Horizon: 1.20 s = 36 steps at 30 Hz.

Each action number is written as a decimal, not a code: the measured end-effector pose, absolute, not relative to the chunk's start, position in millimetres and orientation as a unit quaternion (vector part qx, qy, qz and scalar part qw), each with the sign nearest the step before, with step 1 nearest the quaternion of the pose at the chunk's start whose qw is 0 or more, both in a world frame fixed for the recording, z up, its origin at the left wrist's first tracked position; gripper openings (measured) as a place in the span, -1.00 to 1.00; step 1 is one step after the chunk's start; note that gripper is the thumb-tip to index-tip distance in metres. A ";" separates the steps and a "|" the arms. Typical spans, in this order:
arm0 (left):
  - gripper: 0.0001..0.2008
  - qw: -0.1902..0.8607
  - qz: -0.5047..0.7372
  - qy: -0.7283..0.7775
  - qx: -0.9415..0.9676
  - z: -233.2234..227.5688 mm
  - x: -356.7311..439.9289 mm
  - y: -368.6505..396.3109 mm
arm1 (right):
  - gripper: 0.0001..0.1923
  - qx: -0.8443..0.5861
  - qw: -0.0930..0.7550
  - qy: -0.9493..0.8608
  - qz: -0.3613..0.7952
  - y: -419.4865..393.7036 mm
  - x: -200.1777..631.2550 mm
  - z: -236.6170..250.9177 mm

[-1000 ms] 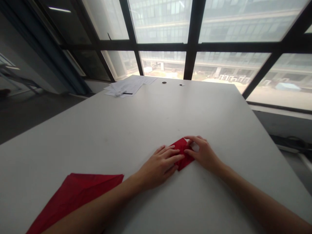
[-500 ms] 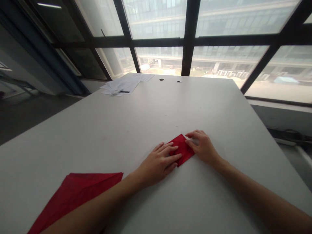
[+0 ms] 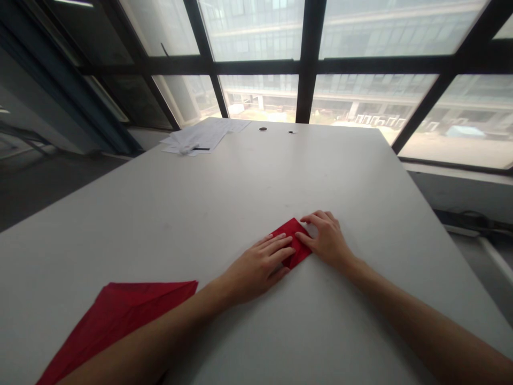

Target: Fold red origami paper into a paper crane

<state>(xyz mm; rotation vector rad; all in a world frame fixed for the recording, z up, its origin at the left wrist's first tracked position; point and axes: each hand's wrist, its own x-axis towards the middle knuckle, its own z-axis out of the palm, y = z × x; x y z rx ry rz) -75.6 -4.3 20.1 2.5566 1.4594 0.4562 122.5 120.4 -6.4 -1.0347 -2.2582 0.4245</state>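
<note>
A small red square [image 3: 290, 227], apparently folded paper, lies flat on the white table in front of me. My left hand [image 3: 260, 266] rests over its left half, palm down with the fingers stretched out, covering part of it. At the right corner, the thumb of my right hand [image 3: 327, 238] touches the top of the square. The other fingers of that hand curve above the table edge of the paper, with a gap between them and the thumb. A larger red sheet or stack [image 3: 124, 315] lies at lower left, partly hidden by my left forearm.
The white table [image 3: 224, 203] reaches to a dark-framed window [image 3: 305, 64]. White papers [image 3: 216, 131] with a crumpled whitish piece [image 3: 188, 148] and a dark strip lie at the far left. Two round holes [image 3: 262, 129] show near the far edge.
My left fingers have slid slightly over the square and sit closer together. The right thumb has moved farther inward over the paper. The whole view has shifted a little.
</note>
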 end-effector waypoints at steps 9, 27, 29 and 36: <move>-0.58 0.065 0.143 0.470 0.869 18.0 -76.8 -3.3 | -0.85 -0.386 0.324 -0.846 0.173 121.2 122.8 -5.8; -0.57 0.071 0.150 0.466 0.869 13.6 -79.8 -1.5 | -0.66 -0.414 0.343 -0.831 0.142 121.5 123.9 -9.3; -0.56 0.073 0.152 0.461 0.871 13.1 -80.5 -0.9 | -0.67 -0.353 0.312 -0.871 0.141 117.3 123.8 -5.7; -0.54 0.068 0.142 0.427 0.890 19.1 -83.0 -1.1 | -0.64 -0.342 0.242 -0.898 0.132 114.2 123.6 -2.7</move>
